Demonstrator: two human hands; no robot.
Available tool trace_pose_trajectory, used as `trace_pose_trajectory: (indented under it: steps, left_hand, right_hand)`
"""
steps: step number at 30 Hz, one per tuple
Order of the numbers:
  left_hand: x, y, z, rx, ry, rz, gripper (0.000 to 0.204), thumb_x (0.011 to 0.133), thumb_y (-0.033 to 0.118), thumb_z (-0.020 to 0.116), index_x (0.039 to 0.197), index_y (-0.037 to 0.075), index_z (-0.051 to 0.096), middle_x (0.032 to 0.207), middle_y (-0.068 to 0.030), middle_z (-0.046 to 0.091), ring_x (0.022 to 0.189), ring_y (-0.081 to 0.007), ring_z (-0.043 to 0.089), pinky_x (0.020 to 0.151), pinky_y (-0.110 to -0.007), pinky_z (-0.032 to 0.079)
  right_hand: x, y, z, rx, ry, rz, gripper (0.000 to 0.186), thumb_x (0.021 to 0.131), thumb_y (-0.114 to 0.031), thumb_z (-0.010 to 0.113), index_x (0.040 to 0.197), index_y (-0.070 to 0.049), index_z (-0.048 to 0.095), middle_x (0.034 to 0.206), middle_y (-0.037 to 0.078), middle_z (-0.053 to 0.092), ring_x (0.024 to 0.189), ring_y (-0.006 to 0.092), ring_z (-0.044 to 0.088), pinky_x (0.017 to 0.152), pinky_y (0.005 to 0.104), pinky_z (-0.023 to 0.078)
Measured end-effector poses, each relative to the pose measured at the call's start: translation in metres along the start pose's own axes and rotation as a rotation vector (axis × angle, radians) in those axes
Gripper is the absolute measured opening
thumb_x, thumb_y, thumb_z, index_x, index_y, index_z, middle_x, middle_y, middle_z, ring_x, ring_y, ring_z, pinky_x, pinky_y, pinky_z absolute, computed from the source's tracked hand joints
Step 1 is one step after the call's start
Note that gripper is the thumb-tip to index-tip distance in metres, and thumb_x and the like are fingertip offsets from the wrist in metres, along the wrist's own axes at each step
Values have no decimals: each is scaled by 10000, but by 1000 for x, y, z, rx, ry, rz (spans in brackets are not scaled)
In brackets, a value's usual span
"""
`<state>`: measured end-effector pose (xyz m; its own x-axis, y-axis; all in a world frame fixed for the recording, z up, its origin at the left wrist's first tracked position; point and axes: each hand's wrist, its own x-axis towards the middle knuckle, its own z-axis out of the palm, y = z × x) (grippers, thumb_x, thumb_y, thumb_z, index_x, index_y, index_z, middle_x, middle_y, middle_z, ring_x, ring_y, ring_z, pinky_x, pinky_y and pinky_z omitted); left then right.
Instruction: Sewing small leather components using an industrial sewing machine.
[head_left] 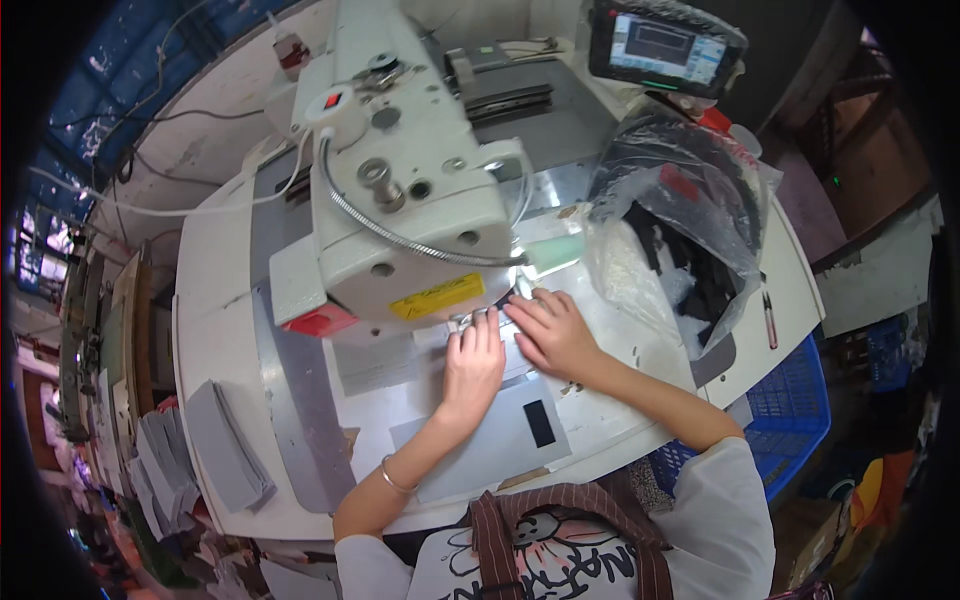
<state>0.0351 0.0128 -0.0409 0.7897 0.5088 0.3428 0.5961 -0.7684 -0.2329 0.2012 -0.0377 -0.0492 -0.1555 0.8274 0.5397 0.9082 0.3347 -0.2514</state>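
My left hand (474, 360) rests with slightly bent fingers at the front of the white sewing machine head (420, 220), fingertips on a small work piece whose details are hidden. My right hand (548, 330) lies just right of it, fingers spread and fingertips near the lit needle area (522, 280). A grey sheet (470, 455) with a black rectangle (538, 423) on it lies below my hands. To their right, a clear plastic bag (630, 290) holds black pieces (700, 290).
A screen (662, 48) stands at back right. Grey sheets (225, 450) are stacked at the left of the white table (215, 330). Red-handled tweezers (769, 315) lie near the right edge, above a blue basket (790, 425). Cables (220, 210) run behind the machine.
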Motion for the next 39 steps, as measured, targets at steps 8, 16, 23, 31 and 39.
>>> trace_pose_trajectory:
  steps: [8, 16, 23, 31, 39]
  left_hand:
    - [-13, -12, -1, -177, -33, -12, 518, 816, 189, 585, 1258, -48, 457, 1195, -166, 528, 936, -238, 532, 835, -343, 419]
    - [-20, -21, 1, -262, -77, -26, 497, 807, 159, 594, 1227, -71, 459, 1164, -218, 527, 944, -299, 525, 821, -382, 420]
    - [-31, -30, -6, -170, -78, -121, 511, 801, 156, 583, 1242, -62, 443, 1197, -199, 510, 993, -306, 516, 865, -397, 412]
    - [-11, -24, 10, -73, -40, -1, 467, 760, 102, 526, 1193, -72, 501, 1119, -123, 538, 896, -217, 511, 778, -316, 440]
    - [0, -10, 2, -310, -98, -9, 532, 746, 42, 543, 1255, -73, 436, 1111, -155, 542, 904, -242, 536, 781, -308, 469]
  right_hand:
    - [-5, -6, 21, 94, 51, -16, 418, 716, -110, 595, 1114, 11, 565, 1141, 146, 567, 1042, 337, 502, 864, 423, 410]
    - [1, -18, 24, 187, 23, 55, 396, 720, -85, 573, 1107, -4, 556, 1137, 129, 553, 1074, 298, 476, 905, 410, 372]
    - [14, -25, 42, 708, 241, 347, 310, 694, 28, 486, 990, -26, 559, 982, 138, 535, 994, 308, 485, 913, 368, 387]
    - [20, 1, 13, 772, 262, 546, 143, 765, 49, 480, 833, -1, 596, 826, 104, 571, 759, 207, 536, 704, 298, 440]
    - [-43, -44, -28, 436, -242, -121, 276, 738, -166, 620, 1009, -119, 598, 1075, 62, 568, 997, 249, 503, 875, 406, 378]
